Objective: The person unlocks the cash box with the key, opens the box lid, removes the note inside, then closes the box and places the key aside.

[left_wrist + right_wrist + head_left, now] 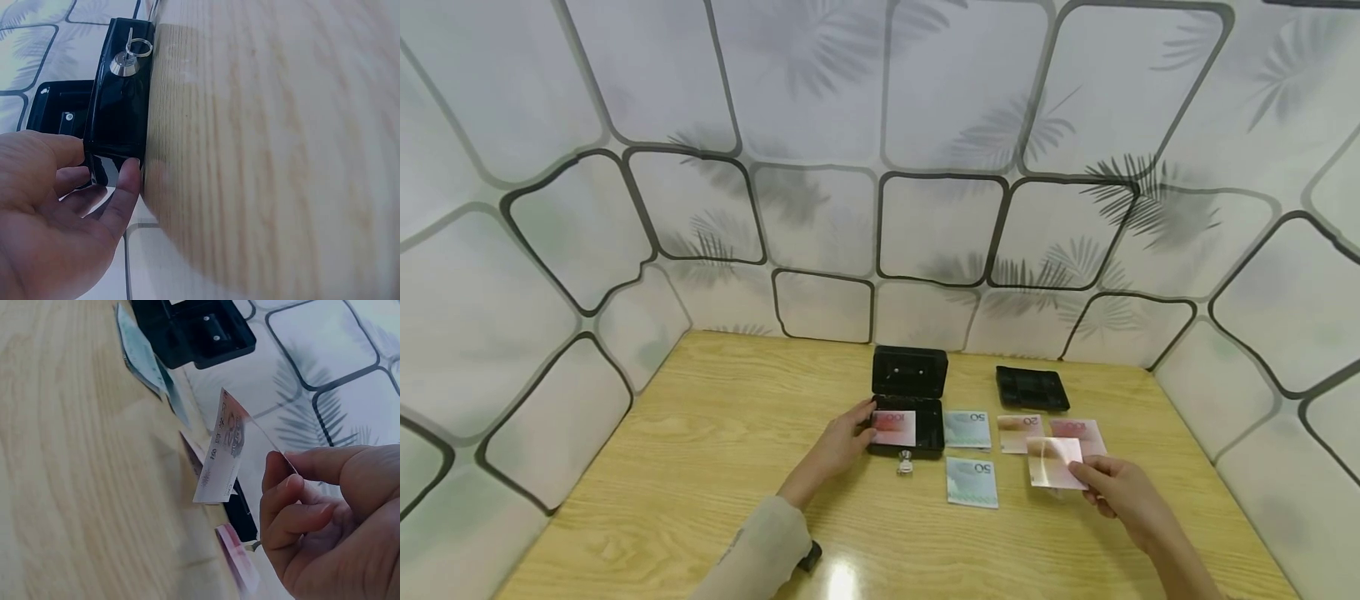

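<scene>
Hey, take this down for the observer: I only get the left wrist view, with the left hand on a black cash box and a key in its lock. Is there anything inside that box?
Observer: Yes, a red 100 banknote lies in the left part of the open cash box, as the head view shows it.

Operator: Is anything being held elsewhere?

Observer: The right hand pinches a pinkish banknote up off the wooden table.

Operator: And what lies just right of the box?

Observer: In the head view, a green 50 banknote lies there.
</scene>
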`<state>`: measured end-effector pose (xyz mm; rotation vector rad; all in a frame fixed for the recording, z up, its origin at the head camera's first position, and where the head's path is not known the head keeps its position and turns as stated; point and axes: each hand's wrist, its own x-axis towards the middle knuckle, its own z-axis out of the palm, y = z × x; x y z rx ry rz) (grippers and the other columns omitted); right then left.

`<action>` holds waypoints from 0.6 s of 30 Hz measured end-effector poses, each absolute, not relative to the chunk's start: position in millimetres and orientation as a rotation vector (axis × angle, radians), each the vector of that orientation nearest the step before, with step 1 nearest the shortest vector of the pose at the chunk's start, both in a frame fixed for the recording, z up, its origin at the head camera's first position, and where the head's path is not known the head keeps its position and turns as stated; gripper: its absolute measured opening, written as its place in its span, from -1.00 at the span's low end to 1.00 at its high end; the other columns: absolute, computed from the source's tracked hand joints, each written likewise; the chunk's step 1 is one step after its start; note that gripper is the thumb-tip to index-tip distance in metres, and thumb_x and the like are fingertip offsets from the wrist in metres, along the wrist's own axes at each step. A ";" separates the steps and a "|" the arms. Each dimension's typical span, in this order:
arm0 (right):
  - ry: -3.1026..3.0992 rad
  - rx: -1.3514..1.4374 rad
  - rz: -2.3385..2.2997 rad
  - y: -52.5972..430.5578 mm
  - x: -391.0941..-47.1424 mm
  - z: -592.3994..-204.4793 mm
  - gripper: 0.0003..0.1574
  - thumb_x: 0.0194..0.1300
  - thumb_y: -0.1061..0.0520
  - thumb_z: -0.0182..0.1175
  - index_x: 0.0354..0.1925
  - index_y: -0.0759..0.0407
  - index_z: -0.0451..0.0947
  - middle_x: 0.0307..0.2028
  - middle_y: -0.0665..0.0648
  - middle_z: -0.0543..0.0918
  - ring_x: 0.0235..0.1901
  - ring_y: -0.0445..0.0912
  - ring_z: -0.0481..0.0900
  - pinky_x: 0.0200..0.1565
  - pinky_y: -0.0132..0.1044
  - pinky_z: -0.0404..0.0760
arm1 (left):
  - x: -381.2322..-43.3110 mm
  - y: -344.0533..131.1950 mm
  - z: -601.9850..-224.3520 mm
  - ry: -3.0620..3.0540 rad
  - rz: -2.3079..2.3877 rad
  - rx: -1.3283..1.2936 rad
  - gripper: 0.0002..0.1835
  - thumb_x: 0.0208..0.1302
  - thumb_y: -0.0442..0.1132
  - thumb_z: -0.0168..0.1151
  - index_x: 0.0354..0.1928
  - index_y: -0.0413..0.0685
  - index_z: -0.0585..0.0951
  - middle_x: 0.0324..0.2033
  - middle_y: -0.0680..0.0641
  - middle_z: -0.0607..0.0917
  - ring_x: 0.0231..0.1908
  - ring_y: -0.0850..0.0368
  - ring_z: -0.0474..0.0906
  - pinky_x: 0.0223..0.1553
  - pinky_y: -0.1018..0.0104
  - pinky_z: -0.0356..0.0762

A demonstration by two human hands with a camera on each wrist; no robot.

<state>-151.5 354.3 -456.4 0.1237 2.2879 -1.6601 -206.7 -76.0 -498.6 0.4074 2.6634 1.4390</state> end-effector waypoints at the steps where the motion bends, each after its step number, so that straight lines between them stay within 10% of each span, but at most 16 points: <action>1: 2.278 0.121 -1.655 353.4 -151.4 -458.3 -0.73 0.57 0.08 0.17 -0.29 0.20 0.58 -0.53 0.01 0.46 -0.59 -0.24 0.28 -0.54 -0.41 0.28 | -206.6 -76.0 -498.5 2.662 1.440 0.404 -0.46 0.52 -0.41 0.13 0.47 -0.40 0.34 0.49 -0.33 0.30 0.46 -0.29 0.23 0.43 -0.16 0.22; 18: 2.396 0.206 -1.487 330.6 -149.6 -488.5 -0.73 0.48 0.13 0.25 -0.31 0.31 0.60 -0.64 0.04 0.50 -0.67 -0.22 0.30 -0.64 -0.44 0.26 | -204.8 -74.7 -497.5 2.672 1.461 0.412 -0.46 0.49 -0.45 0.14 0.45 -0.43 0.36 0.47 -0.37 0.32 0.44 -0.34 0.25 0.42 -0.19 0.22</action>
